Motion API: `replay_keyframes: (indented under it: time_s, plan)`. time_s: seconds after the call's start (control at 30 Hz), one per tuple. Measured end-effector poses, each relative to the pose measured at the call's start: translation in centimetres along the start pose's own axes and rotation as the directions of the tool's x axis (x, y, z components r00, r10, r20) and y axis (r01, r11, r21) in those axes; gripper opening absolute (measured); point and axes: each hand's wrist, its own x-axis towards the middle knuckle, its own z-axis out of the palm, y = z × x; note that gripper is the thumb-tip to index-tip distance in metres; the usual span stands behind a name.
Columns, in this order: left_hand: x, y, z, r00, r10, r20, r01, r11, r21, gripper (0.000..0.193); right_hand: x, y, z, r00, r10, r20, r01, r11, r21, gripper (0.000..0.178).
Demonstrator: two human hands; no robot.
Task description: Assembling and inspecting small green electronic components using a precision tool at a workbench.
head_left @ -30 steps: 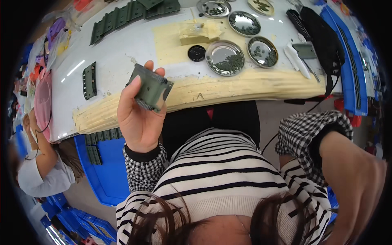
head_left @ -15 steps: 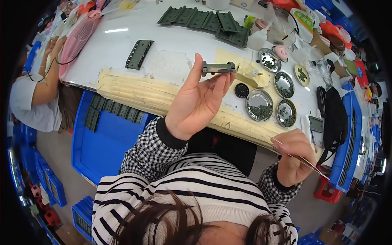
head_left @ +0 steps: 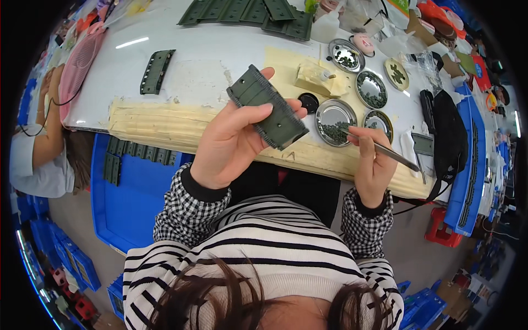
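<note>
My left hand [head_left: 228, 140] grips a dark green moulded plastic panel [head_left: 266, 108] above the table's front edge. Its broad face, with ridged long edges and small holes, is turned up, and my thumb lies on it. In my right hand [head_left: 374, 159] is a pair of metal tweezers [head_left: 393, 153], pinched between fingers and thumb. The tips point left at a round metal dish [head_left: 336, 105] of small dark green parts; whether they hold or touch a part is too small to tell.
More metal dishes [head_left: 371, 89] of small parts stand behind. A wrapped yellowish block [head_left: 322, 78] and a black round lid [head_left: 308, 103] lie nearby. Green panels [head_left: 231, 16] are at the back, one [head_left: 157, 72] at left. A blue bin [head_left: 124, 206] sits below; another person's arm [head_left: 48, 126] is far left.
The green panel has turned from edge-on to face up, with my left thumb now over it. My right hand has moved up and left, bringing the tweezers to the dish. The view has shifted.
</note>
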Motion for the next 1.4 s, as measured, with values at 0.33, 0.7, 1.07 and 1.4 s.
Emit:
replay_keyframes:
  time_s: [0.33, 0.7, 1.07, 1.4]
  plan:
    - [-0.5, -1.0, 0.0, 0.993, -0.047, -0.113, 0.066, 0.983, 0.169, 0.056, 0.7, 1.4, 0.5, 0.996, -0.062, 0.062, 0.074, 0.971, -0.226, 0.012]
    - [-0.5, -1.5, 0.0, 0.999, -0.036, -0.028, 0.042, 0.961, 0.272, 0.032, 0.8, 1.6, 0.7, 0.998, -0.059, 0.038, 0.066, 0.973, -0.223, 0.012]
    - [-0.4, -2.1, 0.0, 0.998, -0.051, -0.037, 0.058, 0.973, 0.225, 0.018, 1.2, 1.5, 0.4, 0.984, -0.141, 0.113, 0.169, 0.939, -0.298, 0.017]
    - [0.2, -2.9, 0.5, 0.957, -0.261, 0.129, 0.238, 0.956, 0.172, 0.032, 2.1, -2.5, 1.4, 0.974, -0.049, 0.223, -0.070, 0.867, 0.493, 0.037]
